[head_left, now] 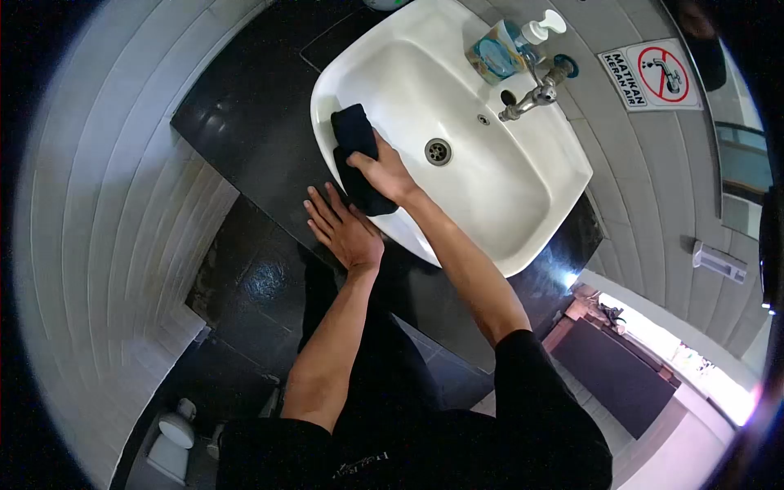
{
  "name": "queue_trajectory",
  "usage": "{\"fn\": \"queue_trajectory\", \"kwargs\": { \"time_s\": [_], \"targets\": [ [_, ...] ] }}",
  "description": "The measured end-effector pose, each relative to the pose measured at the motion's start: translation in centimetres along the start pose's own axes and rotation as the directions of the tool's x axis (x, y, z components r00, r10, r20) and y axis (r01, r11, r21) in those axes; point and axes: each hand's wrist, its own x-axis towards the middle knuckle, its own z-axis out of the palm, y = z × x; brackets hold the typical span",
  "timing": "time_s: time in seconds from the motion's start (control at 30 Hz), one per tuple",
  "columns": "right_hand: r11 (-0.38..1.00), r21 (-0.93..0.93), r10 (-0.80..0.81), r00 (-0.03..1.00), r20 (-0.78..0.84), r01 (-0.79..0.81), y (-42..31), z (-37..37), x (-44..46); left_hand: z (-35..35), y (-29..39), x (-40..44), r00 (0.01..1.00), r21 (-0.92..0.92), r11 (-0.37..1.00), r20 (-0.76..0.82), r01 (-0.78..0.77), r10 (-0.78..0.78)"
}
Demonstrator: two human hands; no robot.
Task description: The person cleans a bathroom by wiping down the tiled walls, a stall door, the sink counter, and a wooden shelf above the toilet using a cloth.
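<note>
A white sink [506, 214] is set in a black counter [245, 122]. My right hand [385, 170] holds a black cloth [355, 135] against the sink's near left rim, with the thumb over the cloth and part of it draped down over the rim. Beside the cloth's lower end, my left hand [347, 233] lies on the counter's front part with its fingers spread and nothing in it. The drain [438, 151] shows in the middle of the basin.
At the sink's back stand a metal faucet [539, 95] and a pump bottle [496, 53]. A sign [651, 75] is on the tiled wall near a mirror [739, 147]. A white holder [719, 261] is further right. A toilet [169, 445] shows at lower left.
</note>
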Motion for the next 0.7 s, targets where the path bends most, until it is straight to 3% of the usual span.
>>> {"fn": "queue_trajectory", "kwargs": {
  "time_s": [0.03,0.1,0.13,0.23,0.27,0.3,0.33,0.37,0.43,0.5,0.53,0.63,0.7],
  "targets": [
    [1.000,-0.005,0.015,1.000,0.002,-0.015,-0.2,-0.1,0.1,0.1,0.0,-0.2,1.000,0.019,1.000,0.003,-0.003,0.003],
    [0.972,-0.226,0.091,0.992,0.088,-0.069,0.3,-1.5,-2.3,0.5,-0.5,-0.6,1.000,-0.002,1.000,-0.011,-0.013,0.013],
    [0.977,-0.209,-0.011,0.984,0.178,0.049,1.4,-2.6,-4.3,0.9,-0.8,-0.4,1.000,-0.020,1.000,-0.025,-0.017,0.017],
    [0.888,-0.448,0.036,0.955,0.296,0.105,5.5,-7.8,-11.6,0.3,-0.1,-0.4,0.997,-0.064,0.997,-0.070,-0.035,0.031],
    [0.865,-0.499,0.138,0.937,0.321,0.043,7.0,-10.1,-13.8,0.5,-0.2,-0.3,0.997,-0.057,0.998,-0.067,-0.030,0.027],
    [0.797,-0.590,0.378,0.870,0.317,-0.132,5.3,-12.4,-15.4,0.7,-0.2,-0.3,0.998,-0.050,0.999,-0.064,-0.023,0.019],
    [0.702,-0.710,0.353,0.892,0.281,-0.055,6.1,-14.4,-16.6,0.7,-0.2,-0.3,0.998,-0.056,0.998,-0.067,-0.026,0.023],
    [0.545,-0.835,0.480,0.845,0.237,-0.075,4.6,-15.3,-16.7,0.6,-0.2,-0.2,0.997,-0.060,0.998,-0.067,-0.031,0.027],
    [0.425,-0.875,0.512,0.859,0.022,-0.231,7.0,-15.2,-15.8,0.4,-0.2,-0.6,0.999,-0.063,0.998,-0.047,-0.030,0.027],
    [0.296,-0.920,0.389,0.912,-0.130,-0.257,9.5,-13.9,-13.4,0.3,0.0,-0.3,0.999,-0.062,0.998,-0.030,-0.014,0.012],
    [0.310,-0.914,0.386,0.913,-0.132,-0.263,11.0,-13.6,-11.3,0.2,0.0,-0.3,1.000,-0.064,0.998,-0.025,-0.017,0.015],
    [0.558,-0.802,0.189,0.974,-0.128,-0.214,12.9,-10.4,-5.8,0.1,0.0,-0.3,1.000,-0.025,1.000,-0.021,-0.017,0.016],
    [0.743,-0.645,0.176,0.982,-0.066,-0.177,12.5,-7.1,-2.9,0.0,-0.1,-0.2,1.000,-0.066,0.998,-0.012,-0.017,0.016]
  ]
}}
